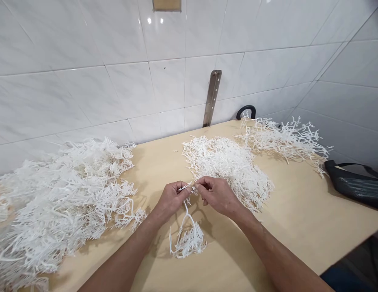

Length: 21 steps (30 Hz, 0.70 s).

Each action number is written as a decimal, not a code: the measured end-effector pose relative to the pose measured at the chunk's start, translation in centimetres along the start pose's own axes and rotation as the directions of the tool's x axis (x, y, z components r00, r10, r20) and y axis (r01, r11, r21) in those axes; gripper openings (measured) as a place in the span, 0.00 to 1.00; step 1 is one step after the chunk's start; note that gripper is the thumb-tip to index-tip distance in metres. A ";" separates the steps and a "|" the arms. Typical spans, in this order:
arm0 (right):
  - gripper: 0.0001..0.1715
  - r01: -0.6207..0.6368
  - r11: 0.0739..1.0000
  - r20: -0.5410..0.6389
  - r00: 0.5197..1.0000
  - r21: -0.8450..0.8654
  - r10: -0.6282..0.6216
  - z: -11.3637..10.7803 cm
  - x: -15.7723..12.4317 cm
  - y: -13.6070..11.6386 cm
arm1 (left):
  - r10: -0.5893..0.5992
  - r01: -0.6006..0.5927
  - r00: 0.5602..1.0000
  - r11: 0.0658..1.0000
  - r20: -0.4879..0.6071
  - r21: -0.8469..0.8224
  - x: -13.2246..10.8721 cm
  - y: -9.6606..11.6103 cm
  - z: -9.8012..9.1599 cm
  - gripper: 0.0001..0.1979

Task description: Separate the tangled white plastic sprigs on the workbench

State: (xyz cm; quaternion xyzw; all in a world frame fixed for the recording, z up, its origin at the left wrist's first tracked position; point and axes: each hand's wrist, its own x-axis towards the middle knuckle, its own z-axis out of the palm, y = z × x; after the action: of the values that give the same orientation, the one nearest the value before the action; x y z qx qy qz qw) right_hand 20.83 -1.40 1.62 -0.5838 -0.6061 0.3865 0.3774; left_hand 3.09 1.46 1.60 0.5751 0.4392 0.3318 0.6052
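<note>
Both hands meet over the middle of the table. My left hand (173, 198) pinches a white branched plastic piece (186, 217), whose forked stem hangs below the fingers and ends in a bushy cluster of thin tips. Close beside it, my right hand (217, 194) has thumb and forefinger pressed together at the upper end of the same piece. Whatever lies between those fingertips is too small to make out. Just behind my right hand spreads a heap of short white plastic bits (225, 158).
A large pile of white branched pieces (70, 194) covers the table's left side. Bare branching stems (283, 138) lie at the back right, near a black curved handle (246, 109). A black bag (353, 182) sits at the right edge. A metal strip (212, 97) leans on the tiled wall.
</note>
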 end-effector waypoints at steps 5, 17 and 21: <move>0.12 0.030 1.000 0.014 0.999 0.010 -0.030 0.0 -0.1 -0.1 | -0.061 0.066 0.996 0.996 0.068 -0.066 -0.2 0.2 -0.1 0.22; 0.11 -0.017 0.993 0.093 0.996 0.113 0.007 -0.2 -0.1 -0.5 | -0.114 0.128 0.989 0.979 0.099 -0.158 -0.1 0.0 -0.4 0.22; 0.11 0.022 0.999 0.028 0.999 -0.029 -0.021 -0.2 -0.3 -0.7 | -0.071 0.084 0.992 0.989 0.108 -0.121 -0.1 -0.3 -0.2 0.22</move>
State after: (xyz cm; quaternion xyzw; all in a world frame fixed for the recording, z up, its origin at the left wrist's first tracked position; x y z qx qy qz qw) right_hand 20.71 -1.69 2.27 -0.5772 -0.6232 0.3817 0.3644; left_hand 2.82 1.41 1.36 0.5349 0.4075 0.3047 0.6745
